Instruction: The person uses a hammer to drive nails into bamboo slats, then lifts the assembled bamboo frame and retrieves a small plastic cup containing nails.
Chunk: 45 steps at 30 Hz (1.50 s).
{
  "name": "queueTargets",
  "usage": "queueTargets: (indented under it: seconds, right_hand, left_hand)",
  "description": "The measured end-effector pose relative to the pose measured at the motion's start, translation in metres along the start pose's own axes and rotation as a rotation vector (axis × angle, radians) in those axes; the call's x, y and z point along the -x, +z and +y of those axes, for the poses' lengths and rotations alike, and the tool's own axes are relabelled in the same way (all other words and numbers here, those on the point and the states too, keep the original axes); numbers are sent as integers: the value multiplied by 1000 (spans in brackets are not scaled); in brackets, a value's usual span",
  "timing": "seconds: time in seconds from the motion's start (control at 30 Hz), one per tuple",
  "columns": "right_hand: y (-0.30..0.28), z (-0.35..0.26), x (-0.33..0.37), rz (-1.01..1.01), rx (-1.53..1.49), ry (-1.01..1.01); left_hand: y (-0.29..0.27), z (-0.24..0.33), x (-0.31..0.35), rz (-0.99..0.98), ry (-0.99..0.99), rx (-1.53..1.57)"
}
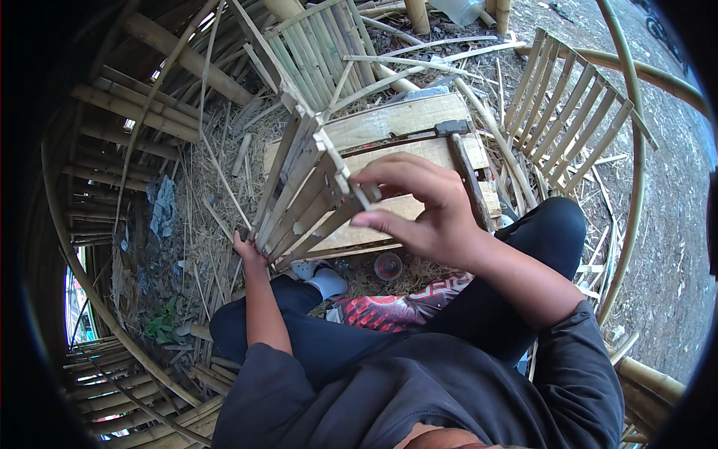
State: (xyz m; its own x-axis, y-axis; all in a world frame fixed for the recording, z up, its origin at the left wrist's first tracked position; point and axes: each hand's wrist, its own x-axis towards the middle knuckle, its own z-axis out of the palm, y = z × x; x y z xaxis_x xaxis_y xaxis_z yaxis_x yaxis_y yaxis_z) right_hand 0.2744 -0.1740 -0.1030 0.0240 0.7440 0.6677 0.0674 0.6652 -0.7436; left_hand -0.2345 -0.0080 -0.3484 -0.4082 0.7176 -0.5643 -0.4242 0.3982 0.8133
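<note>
A bamboo slat panel (295, 179) stands tilted on edge above the low wooden bench (359, 159); its slats fan away from a notched rail. My left hand (250, 249) is closed around the panel's lower left end, with part of the fingers hidden. At the rail's near end, my right hand (426, 202) has thumb and index finger curled about the tip, gripping the panel there. On the bench's right side lies a hammer (471, 176) with a dark head and a long handle, close beyond my right wrist.
Another slatted bamboo panel (565, 112) leans at the right, and a greenish one (321, 52) stands at the back. A small round cup (387, 266) sits on the ground near my feet. Loose bamboo strips (426, 63) and shavings litter the ground. Bamboo poles (637, 150) frame both sides.
</note>
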Motion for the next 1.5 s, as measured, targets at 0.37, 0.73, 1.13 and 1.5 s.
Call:
queueTargets:
  seconds: [0.37, 0.73, 1.13, 1.5]
  right_hand:
    - [-12, 50, -6, 159, -445, 603]
    - [-6, 60, -5, 232, -362, 507]
    - [-44, 53, -22, 224, 129, 672]
    - [-58, 45, -18, -8, 436, 950]
  left_hand:
    - [18, 8, 49, 28, 123, 218]
    - [6, 6, 46, 24, 232, 319]
    - [12, 19, 61, 117, 297, 246]
    - [27, -3, 66, 244, 242, 155]
